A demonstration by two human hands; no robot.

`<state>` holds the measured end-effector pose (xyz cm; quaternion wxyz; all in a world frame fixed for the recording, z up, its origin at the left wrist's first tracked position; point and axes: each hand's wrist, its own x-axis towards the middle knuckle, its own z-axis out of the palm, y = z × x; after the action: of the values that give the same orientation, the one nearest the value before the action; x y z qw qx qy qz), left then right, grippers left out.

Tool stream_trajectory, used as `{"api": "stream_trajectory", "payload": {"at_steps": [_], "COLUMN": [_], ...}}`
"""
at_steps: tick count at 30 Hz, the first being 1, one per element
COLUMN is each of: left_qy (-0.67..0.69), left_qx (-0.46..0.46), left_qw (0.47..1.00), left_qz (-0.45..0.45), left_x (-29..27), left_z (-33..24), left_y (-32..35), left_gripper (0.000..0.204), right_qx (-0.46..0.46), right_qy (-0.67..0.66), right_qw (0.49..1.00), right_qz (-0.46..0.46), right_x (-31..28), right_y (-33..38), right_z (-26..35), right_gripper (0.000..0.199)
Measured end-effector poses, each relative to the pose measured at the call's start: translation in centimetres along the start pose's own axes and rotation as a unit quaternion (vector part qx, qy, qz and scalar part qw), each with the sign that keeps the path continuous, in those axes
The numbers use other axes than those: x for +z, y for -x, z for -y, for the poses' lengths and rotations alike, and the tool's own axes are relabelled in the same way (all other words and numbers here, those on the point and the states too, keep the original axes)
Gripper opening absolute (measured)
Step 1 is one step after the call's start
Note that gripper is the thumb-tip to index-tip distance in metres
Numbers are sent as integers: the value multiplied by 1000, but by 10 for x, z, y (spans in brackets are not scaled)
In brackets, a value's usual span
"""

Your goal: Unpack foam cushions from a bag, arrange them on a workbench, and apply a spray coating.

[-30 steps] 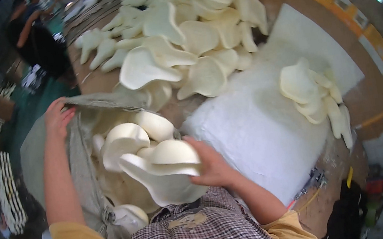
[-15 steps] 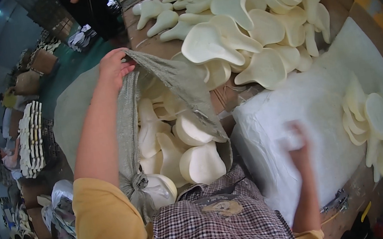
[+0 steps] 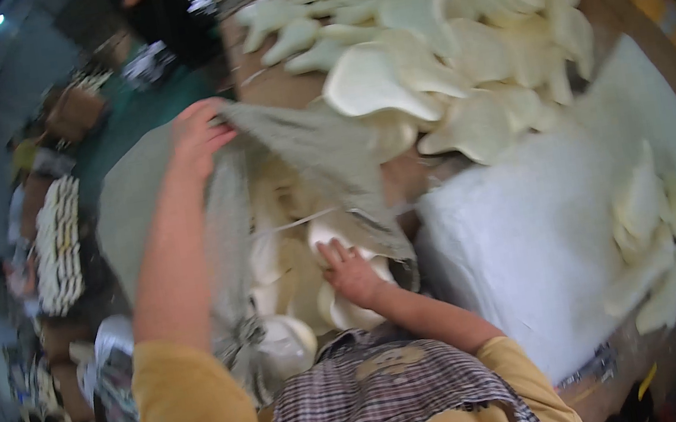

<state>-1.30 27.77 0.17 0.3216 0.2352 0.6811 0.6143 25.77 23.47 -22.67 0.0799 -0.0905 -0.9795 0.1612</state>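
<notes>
A large grey-green woven sack (image 3: 321, 157) gapes in front of me, filled with cream saddle-shaped foam pads (image 3: 337, 233). At its upper rim, my left hand (image 3: 200, 135) is closed on the fabric and holds the mouth up. My right hand (image 3: 354, 274) reaches into the opening, palm down, fingers apart and touching the pads at the near right. No pad is gripped in it. A thin pale strip (image 3: 292, 223) crosses the mouth of the sack. Near my waist, the sack's cloth is bunched into a knot (image 3: 239, 335).
A big heap of the same pads (image 3: 462, 44) covers the table at the far right. Beside the sack stands a white-wrapped bundle (image 3: 520, 262), with a few more pads (image 3: 644, 244) on its right. Another person (image 3: 161, 19) stands in the background; racks and boxes line the left.
My right hand has moved left from above the white bundle into the sack. My left hand keeps its grip on the rim. The pads at the right lie differently now.
</notes>
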Motion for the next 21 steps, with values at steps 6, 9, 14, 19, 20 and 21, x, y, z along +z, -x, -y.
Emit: {"api": "stream_trajectory", "payload": {"at_steps": [6, 9, 14, 19, 20, 21], "left_qy": [2, -14, -52, -54, -47, -56], "left_qx": [-48, -43, -48, -36, -25, -23], "left_qw": [999, 999, 997, 998, 998, 998], "left_qz": [-11, 23, 17, 22, 34, 14], "left_x": [-33, -32, -17, 32, 44, 41], "left_z": [29, 38, 29, 6, 4, 2], "left_y": [-45, -61, -53, -42, -39, -35], "left_gripper": [26, 25, 22, 20, 21, 20], "right_qx": [72, 128, 440, 217, 141, 230], "right_qy": [-217, -378, -445, -539, -408, -356], "right_qw": [948, 868, 666, 358, 439, 193], "right_qz": [-219, -297, -406, -732, -788, -885], "right_x": [-60, -148, -210, -297, -313, -335], "right_y": [31, 65, 190, 406, 439, 352], "right_z": [-55, -64, -103, -208, -210, -173], "right_gripper": [21, 30, 31, 45, 42, 38]}}
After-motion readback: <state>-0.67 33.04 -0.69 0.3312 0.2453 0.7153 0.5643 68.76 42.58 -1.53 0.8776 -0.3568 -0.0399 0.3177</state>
